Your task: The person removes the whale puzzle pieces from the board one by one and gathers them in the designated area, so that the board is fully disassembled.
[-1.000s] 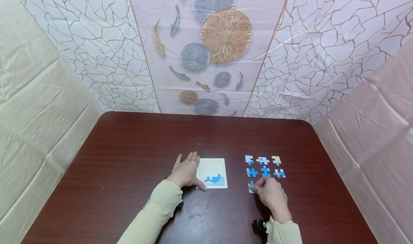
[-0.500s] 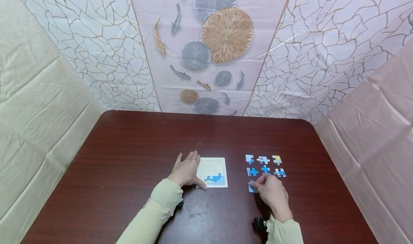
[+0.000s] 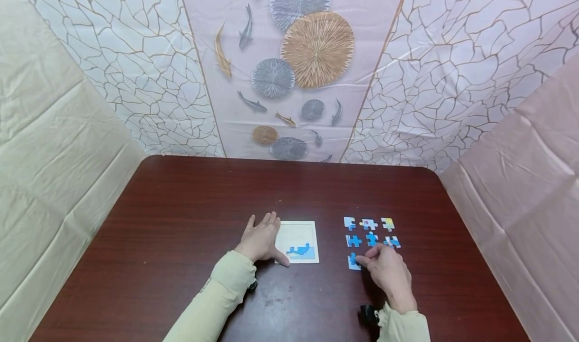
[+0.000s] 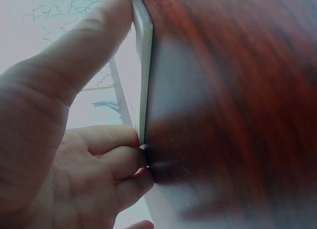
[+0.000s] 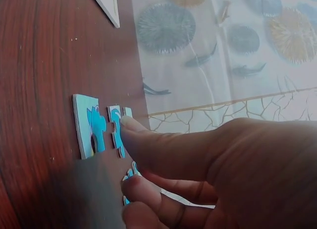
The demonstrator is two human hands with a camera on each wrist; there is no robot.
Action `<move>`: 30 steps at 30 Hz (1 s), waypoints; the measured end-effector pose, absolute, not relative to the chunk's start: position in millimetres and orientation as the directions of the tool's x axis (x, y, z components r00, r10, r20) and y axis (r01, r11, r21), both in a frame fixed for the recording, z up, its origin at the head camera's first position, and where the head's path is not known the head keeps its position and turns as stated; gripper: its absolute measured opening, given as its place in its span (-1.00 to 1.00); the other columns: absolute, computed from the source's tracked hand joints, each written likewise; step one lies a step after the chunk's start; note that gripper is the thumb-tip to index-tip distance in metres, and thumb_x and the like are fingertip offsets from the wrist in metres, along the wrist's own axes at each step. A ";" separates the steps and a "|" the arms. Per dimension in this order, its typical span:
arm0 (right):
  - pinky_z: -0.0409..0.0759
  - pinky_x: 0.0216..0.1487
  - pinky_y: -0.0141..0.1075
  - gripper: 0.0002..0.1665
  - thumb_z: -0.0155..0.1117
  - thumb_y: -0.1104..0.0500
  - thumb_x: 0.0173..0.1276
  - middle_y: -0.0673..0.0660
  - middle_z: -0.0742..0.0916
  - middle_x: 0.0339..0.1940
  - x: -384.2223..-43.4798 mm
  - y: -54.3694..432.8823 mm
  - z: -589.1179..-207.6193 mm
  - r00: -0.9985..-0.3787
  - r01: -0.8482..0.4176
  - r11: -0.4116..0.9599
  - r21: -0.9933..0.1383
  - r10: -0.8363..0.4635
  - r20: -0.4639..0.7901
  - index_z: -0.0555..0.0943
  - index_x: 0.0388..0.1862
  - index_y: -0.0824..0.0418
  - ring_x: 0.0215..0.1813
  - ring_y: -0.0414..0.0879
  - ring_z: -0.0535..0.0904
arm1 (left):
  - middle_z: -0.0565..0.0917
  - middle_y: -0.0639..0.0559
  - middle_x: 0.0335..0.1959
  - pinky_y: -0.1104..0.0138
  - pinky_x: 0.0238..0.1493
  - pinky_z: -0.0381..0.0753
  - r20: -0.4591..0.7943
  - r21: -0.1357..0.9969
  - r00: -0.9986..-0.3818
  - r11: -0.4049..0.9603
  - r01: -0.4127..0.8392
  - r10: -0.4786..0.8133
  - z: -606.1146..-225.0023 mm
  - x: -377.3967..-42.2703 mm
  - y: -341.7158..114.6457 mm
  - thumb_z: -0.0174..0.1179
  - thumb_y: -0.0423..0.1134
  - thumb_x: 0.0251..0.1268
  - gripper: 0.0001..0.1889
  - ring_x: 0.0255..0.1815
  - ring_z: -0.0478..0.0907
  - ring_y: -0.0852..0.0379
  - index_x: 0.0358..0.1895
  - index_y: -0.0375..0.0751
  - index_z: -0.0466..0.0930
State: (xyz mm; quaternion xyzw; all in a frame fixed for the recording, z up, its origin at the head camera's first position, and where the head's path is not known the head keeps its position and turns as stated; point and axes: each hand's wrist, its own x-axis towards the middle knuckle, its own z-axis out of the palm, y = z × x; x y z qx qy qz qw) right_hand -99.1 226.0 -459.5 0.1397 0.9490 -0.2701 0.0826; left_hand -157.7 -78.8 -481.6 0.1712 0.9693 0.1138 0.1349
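Observation:
A square white puzzle tray (image 3: 296,234) lies on the table, with joined blue pieces (image 3: 306,254) in its lower right part. My left hand (image 3: 260,241) holds its left side, thumb at the near edge and fingers at the far left corner. In the left wrist view the tray's pale edge (image 4: 144,80) spans between thumb and fingers. My right hand (image 3: 388,276) is beside a blue-and-white jigsaw piece (image 3: 352,264), thumb close to its right side. The right wrist view shows this piece (image 5: 85,122) flat on the wood, thumb and fingers apart with nothing between them.
Several more jigsaw pieces (image 3: 372,239) lie in two rows beyond my right hand, one partly behind its fingers. The dark red-brown table (image 3: 190,206) ends at a patterned cloth backdrop (image 3: 289,120). Cloth walls stand at both sides.
My right hand has drawn slightly right, off the nearest jigsaw piece, so more of it shows. That piece stays in about the same spot. The left hand and tray have not moved.

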 end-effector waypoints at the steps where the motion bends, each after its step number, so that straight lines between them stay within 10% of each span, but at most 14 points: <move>1: 0.43 -0.37 -0.07 -0.61 0.44 -0.18 0.17 -0.05 0.66 -0.51 -99.3 224.9 -459.8 -0.947 0.311 0.816 -0.487 0.223 -0.230 0.61 -0.36 0.10 -0.38 -0.08 0.54 | 0.09 -0.18 0.53 -0.11 0.46 -0.13 -0.223 0.267 -0.905 0.915 0.301 0.363 -481.5 -157.7 -78.9 0.48 0.39 -0.37 0.30 0.55 -0.04 -0.04 0.48 -0.32 0.16; 15: 0.45 -0.45 -0.25 -0.66 0.46 0.05 0.20 0.01 0.61 -0.42 -107.9 143.5 -467.8 -0.995 -0.014 0.859 -0.513 -0.063 -0.078 0.66 -0.13 0.22 -0.47 -0.16 0.47 | 0.08 -0.17 0.53 -0.11 0.46 -0.15 -0.229 0.278 -0.904 0.914 0.295 0.361 -482.0 -158.6 -79.6 0.47 0.39 -0.36 0.30 0.56 -0.05 -0.04 0.48 -0.32 0.15; 30: 0.49 -0.37 -0.37 -0.57 0.33 0.29 0.30 0.06 0.44 -0.28 -120.4 95.5 -481.0 -0.915 -0.366 0.787 -0.497 -0.401 0.039 0.62 0.16 0.26 -0.43 -0.23 0.42 | 0.12 -0.17 0.52 -0.12 0.46 -0.12 -0.224 0.267 -0.907 0.918 0.294 0.356 -480.2 -158.8 -77.9 0.48 0.39 -0.37 0.28 0.55 -0.03 -0.03 0.47 -0.31 0.20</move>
